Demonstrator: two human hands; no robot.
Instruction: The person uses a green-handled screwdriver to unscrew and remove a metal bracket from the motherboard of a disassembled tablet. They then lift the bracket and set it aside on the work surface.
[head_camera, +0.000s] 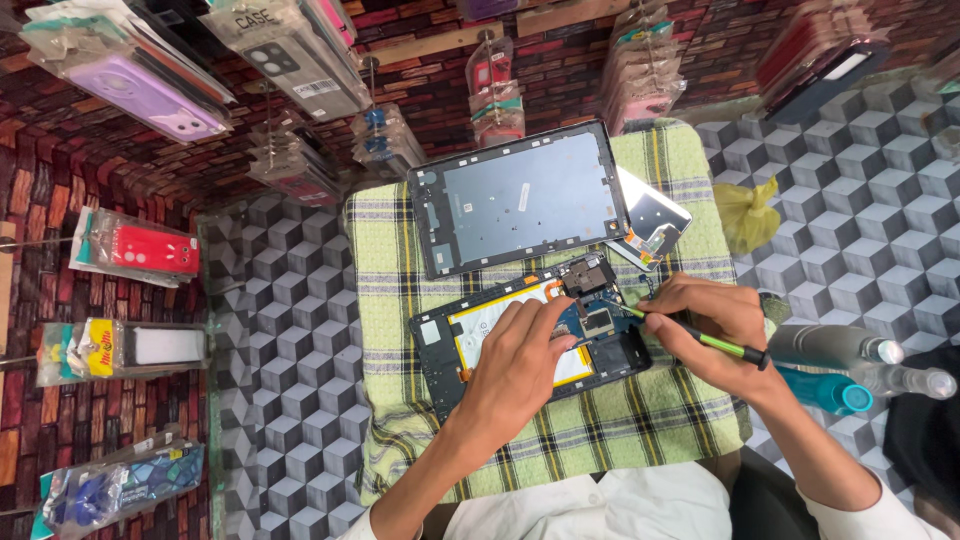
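You are sitting at the counter of a small phone and tablet repair shop that also sells accessories. Packaged phone cases (150, 85) hang on hooks from the brick-patterned wall (420, 90) in front of you, and more bagged cases (135, 250) line the wall to your left. On the cube-patterned countertop (280, 420) lies a green checked cloth (640, 420) serving as a work mat, with an opened tablet (530, 340), its detached back frame (515, 195) and a loose screen panel (650, 220) spread across it. Bottles (850, 355) stand at the counter's right edge.
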